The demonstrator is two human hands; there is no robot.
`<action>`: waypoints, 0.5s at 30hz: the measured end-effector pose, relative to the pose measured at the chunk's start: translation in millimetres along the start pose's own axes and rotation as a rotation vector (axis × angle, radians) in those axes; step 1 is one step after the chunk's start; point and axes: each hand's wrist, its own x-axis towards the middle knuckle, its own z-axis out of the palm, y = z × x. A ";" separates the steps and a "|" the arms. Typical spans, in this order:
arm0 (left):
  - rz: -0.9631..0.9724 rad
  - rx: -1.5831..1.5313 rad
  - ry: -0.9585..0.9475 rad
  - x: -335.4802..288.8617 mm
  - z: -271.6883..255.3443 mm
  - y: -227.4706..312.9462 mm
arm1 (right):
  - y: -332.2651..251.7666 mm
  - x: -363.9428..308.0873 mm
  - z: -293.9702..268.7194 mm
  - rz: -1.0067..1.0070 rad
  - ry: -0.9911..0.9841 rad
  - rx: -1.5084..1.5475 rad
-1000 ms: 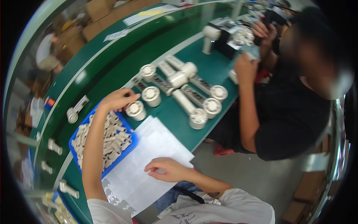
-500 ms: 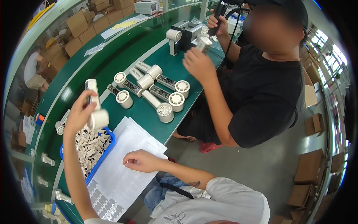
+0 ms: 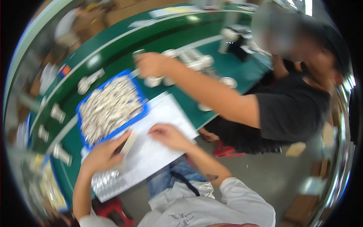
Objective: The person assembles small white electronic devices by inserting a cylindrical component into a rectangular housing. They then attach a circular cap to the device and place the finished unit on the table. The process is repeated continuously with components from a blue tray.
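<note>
My left hand (image 3: 101, 156) is closed round a white handheld fan (image 3: 131, 144), whose pale handle with a dark strip juts out past the fingers; my hand hides most of its head. It is low over the left part of the white sheets (image 3: 166, 109), beside the blue tray (image 3: 140, 115) heaped with small whitish parts (image 3: 109, 108). Above the same sheets, to the right, my right hand (image 3: 170, 136) has its fingers curled together. Blur hides whether anything is in them. Silver stickers (image 3: 106, 181) lie on the sheets' near left corner.
A co-worker's arm (image 3: 215, 98) reaches across the table, its hand (image 3: 149, 64) at a white piece beyond the tray. Several white fans (image 3: 196, 60) lie behind that arm. More white pieces (image 3: 60, 153) lie along the left. A red stool (image 3: 113, 212) stands below.
My left hand has brought the fan down and nearer, from beyond the tray to over the sheets. The co-worker's arm has stretched left across the table. The view has shifted and blurred.
</note>
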 end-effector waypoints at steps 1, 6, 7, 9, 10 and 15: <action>0.001 0.030 0.014 4.7 2.7 -3.9 | -3.0 0.3 -5.4 0.007 0.015 0.083; -0.102 0.026 0.138 1.1 15.4 -13.3 | -50.3 33.9 -11.5 -0.116 0.116 -0.015; -0.117 0.035 0.156 2.5 16.7 -16.1 | -58.5 46.8 -8.8 -0.160 0.111 -0.185; -0.080 0.078 0.230 1.3 32.0 -20.8 | -79.1 72.0 6.2 -0.237 0.086 -0.438; -0.035 0.117 0.295 1.3 39.6 -23.3 | -74.6 84.2 13.7 -0.264 0.057 -0.494; 0.041 0.009 0.517 19.2 74.7 -18.8 | -38.3 144.5 16.7 -0.256 0.024 -0.975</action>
